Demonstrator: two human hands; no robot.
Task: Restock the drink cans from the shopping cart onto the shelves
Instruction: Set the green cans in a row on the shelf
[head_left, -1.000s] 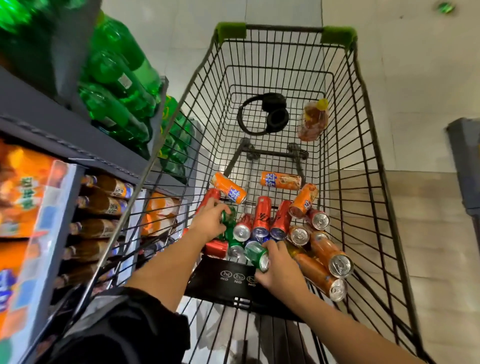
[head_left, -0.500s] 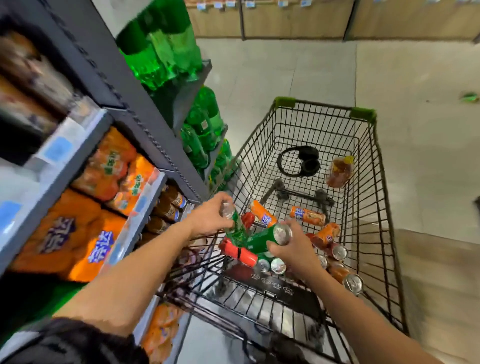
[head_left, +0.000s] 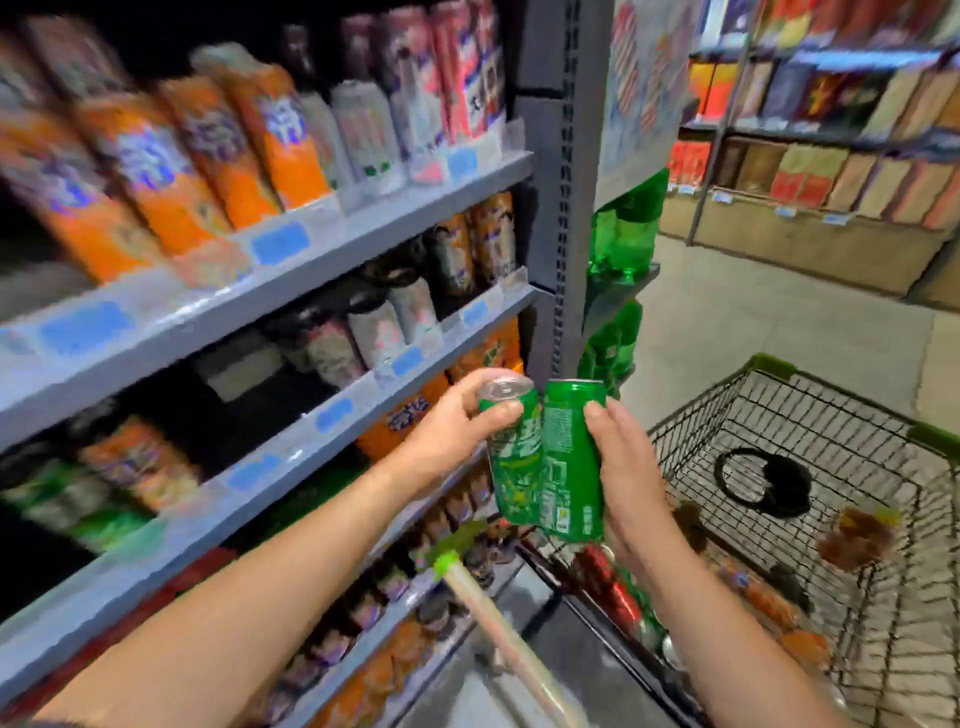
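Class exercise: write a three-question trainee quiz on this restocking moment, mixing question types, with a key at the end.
1. True or false: the left hand and the right hand each hold a green can.
2. Where is the black headphone set? A) on a shelf B) in the shopping cart C) on the floor
3. Fill in: the left green can and the right green can are held ____ the shelves.

Key: 1 true; 2 B; 3 before (not yet on)

I grip two glossy green metal cans (head_left: 550, 457), smooth, one with a bare silvery top. The cart (head_left: 810, 415) is dark matt wire; the shelves (head_left: 322, 249) look like painted grey metal.
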